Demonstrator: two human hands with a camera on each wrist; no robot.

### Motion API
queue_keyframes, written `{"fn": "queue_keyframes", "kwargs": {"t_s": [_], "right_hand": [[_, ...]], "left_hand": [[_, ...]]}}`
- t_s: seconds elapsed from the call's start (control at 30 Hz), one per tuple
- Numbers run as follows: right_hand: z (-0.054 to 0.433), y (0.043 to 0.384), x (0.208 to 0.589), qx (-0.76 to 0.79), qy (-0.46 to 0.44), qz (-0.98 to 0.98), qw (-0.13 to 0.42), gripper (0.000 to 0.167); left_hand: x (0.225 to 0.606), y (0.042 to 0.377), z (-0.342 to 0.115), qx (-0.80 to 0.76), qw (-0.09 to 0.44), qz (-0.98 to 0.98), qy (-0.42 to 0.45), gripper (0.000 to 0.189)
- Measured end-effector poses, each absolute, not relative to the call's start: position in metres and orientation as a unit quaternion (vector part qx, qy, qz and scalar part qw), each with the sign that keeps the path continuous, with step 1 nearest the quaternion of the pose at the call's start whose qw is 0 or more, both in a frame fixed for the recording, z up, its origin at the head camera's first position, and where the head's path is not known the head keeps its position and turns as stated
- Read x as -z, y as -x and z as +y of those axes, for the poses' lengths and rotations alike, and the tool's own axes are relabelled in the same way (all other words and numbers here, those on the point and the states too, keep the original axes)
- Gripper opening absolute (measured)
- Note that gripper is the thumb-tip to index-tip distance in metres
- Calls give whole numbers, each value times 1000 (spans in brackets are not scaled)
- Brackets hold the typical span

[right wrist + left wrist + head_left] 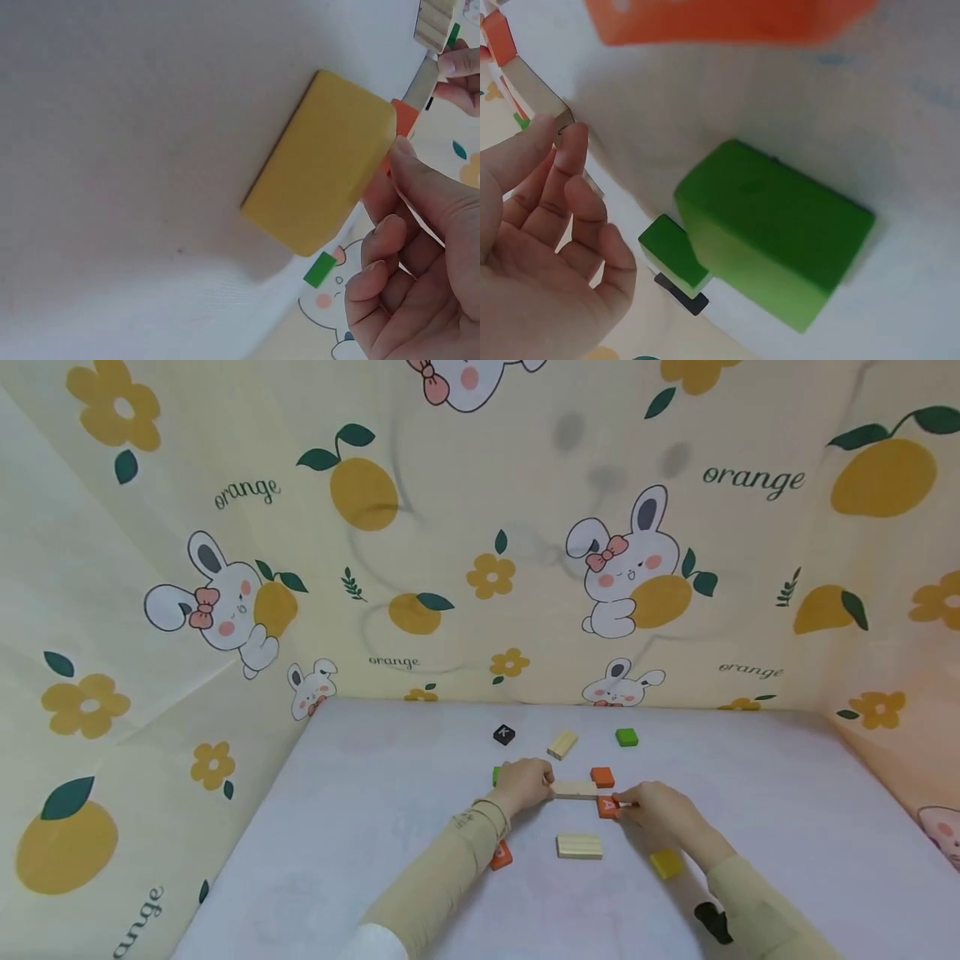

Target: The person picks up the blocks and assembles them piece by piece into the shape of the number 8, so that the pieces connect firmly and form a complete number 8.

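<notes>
In the head view my left hand [523, 785] pinches the left end of a long pale wooden block [574, 790] with thumb and forefinger; the other fingers curl loosely in the left wrist view. My right hand [666, 814] pinches the right edge of an orange block [608, 807] marked with a white letter. That orange block lies just in front of the wooden block's right end. Behind the same end sits a second orange block [602, 777]. A green block [772, 225] lies beside my left hand, mostly hidden by it in the head view.
Nearer me lie a ridged wooden block [579, 847], a yellow block [667, 863] and an orange block [501, 855] partly behind my left sleeve. Farther back are a black block [504, 734], a tilted wooden block [562, 744] and a green block [627, 737]. A black item [712, 922] lies by my right sleeve.
</notes>
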State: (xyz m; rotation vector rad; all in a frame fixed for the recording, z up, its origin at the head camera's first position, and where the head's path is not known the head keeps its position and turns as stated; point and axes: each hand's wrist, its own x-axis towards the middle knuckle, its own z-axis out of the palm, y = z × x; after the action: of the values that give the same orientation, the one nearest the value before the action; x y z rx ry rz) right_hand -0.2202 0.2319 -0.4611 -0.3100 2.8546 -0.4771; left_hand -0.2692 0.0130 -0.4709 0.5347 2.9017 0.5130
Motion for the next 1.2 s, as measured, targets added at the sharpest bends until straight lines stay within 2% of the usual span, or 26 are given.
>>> {"fn": "queue_keyframes", "kwargs": {"t_s": [0.23, 0.53, 0.87, 1.2], "right_hand": [[231, 221, 462, 167, 112, 973, 110, 33], [234, 221, 467, 175, 102, 973, 111, 34], [234, 219, 466, 184, 70, 973, 118, 33], [235, 218, 465, 190, 53, 972, 126, 34]], "left_hand": [[469, 270, 13, -94, 52, 969, -221, 12], [472, 272, 14, -66, 50, 967, -242, 13], [470, 272, -9, -57, 16, 968, -243, 45], [470, 278, -54, -92, 11, 966, -243, 37]]}}
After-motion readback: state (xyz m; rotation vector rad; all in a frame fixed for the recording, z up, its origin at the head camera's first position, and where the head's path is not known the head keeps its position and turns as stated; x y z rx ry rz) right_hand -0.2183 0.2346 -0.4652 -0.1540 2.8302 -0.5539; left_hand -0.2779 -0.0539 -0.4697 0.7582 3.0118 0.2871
